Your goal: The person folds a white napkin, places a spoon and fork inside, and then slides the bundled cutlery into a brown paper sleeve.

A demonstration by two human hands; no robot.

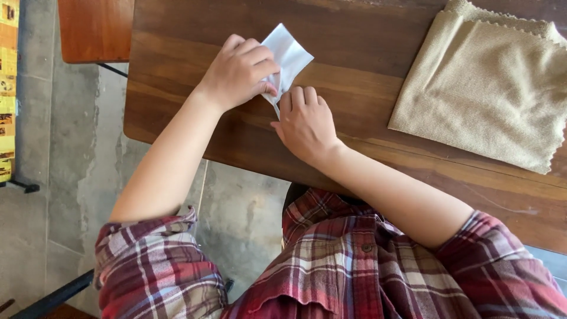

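A folded beige cloth [490, 88] is lying at my right on the wooden table [354, 35]; a wooden chair seat [94, 29] is standing beyond, over grey concrete floor [71, 177].

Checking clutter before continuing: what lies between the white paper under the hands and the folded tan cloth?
Nothing: the head view shows only bare wooden table between the white paper and the tan cloth.
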